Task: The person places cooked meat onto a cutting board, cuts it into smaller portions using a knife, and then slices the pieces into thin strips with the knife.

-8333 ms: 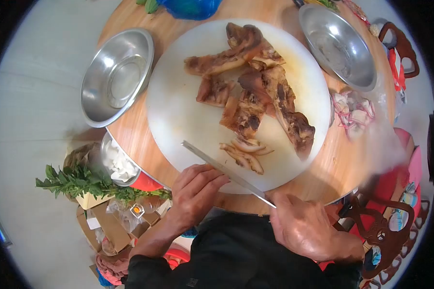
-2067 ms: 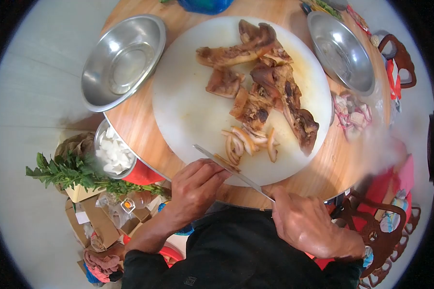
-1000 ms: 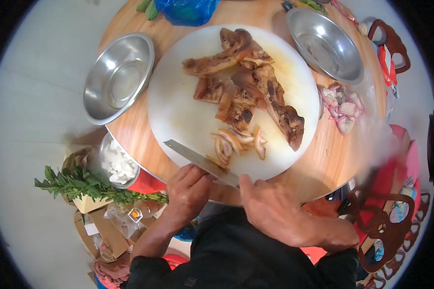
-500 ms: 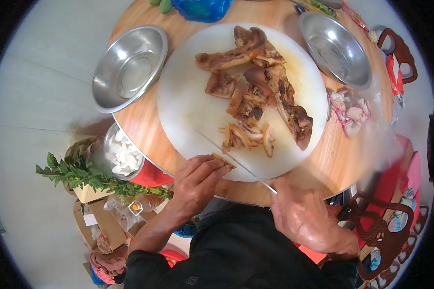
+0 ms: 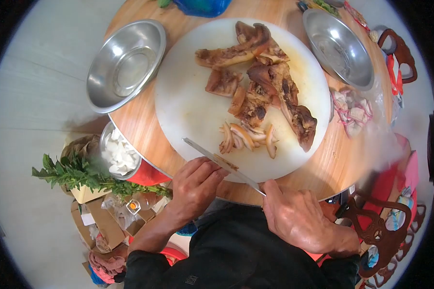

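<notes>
My right hand [image 5: 296, 214] is closed round the handle of a knife [image 5: 212, 156], whose blade slants up to the left over the near edge of a round white cutting board [image 5: 183, 106]. My left hand [image 5: 196, 185] presses with bent fingers on a small piece of cooked meat [image 5: 228, 163], partly hidden by the blade and fingers. Beyond the blade lie several curved, pale meat strips [image 5: 246, 136]. Larger brown chunks of meat [image 5: 282, 91], dark on top, spread across the board's middle and far right.
Metal bowls stand left [image 5: 128, 65] and right [image 5: 340, 48] of the board on the round wooden table [image 5: 140, 127]. A crumpled red-and-white cloth [image 5: 353, 113] lies at right. Below the table's left edge are a bowl of white pieces [image 5: 120, 153], leafy greens [image 5: 77, 173] and cardboard boxes [image 5: 106, 221].
The knife blade has turned, its flat side now showing, and it lies over the meat piece beside my left fingers. My right hand has shifted slightly left. The view has moved a little.
</notes>
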`<state>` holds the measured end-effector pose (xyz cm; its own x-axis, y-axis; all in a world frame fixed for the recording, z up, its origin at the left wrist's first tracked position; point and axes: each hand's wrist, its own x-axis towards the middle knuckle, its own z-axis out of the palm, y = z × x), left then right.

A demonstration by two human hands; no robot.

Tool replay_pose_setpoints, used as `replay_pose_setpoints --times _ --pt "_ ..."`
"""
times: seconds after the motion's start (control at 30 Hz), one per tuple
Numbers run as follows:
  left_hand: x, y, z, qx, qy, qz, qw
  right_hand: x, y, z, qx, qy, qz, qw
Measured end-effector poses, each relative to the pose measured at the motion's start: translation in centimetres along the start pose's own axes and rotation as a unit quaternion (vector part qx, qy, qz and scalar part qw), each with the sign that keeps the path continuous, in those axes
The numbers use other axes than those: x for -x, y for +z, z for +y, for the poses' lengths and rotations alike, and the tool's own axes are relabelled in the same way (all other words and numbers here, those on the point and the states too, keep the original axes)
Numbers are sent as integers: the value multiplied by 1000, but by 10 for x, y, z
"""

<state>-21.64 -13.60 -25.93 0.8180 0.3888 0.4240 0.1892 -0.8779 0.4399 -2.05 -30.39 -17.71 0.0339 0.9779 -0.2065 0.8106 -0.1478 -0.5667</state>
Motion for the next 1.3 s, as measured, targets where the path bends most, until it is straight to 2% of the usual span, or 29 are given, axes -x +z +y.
replay_pose_setpoints --times 0.17,0.23,0.37,0.43,0.53,0.67,0.83,0.87,0.93,1.07,1.13,1.3 --pt "1 0 -1 -4 2 -7 1000 9 -21 -5 32 -5 -37 999" --pt "1 0 -2 0 2 -11 1000 11 -27 -7 41 29 -96 994" --pt "-1 -2 -4 11 4 -15 1000 6 -26 -4 44 22 -80 996" --pt "-1 -1 -5 12 8 -12 1000 -4 -27 0 39 -13 -92 995" --pt "-5 -1 -3 18 8 0 1000 -18 -28 0 41 -7 -104 994" --pt "-2 -1 -5 15 14 -8 1000 -41 -14 -5 46 -16 -88 995" --pt "1 0 -5 -1 0 -5 1000 -59 10 -6 6 -60 30 998" --pt "1 0 -4 1 -7 8 1000 -56 9 -7 5 -64 33 997" --pt "2 0 -4 -4 -7 9 1000 -43 3 -5 13 -37 -20 999" --pt "2 2 -4 5 -5 23 1000 1 -11 5 34 -41 -27 998" --pt "4 4 -4 1 -8 30 1000 12 -21 3 16 24 -65 997" --pt "5 4 -4 6 -3 31 999 -12 2 5 19 9 -32 999"
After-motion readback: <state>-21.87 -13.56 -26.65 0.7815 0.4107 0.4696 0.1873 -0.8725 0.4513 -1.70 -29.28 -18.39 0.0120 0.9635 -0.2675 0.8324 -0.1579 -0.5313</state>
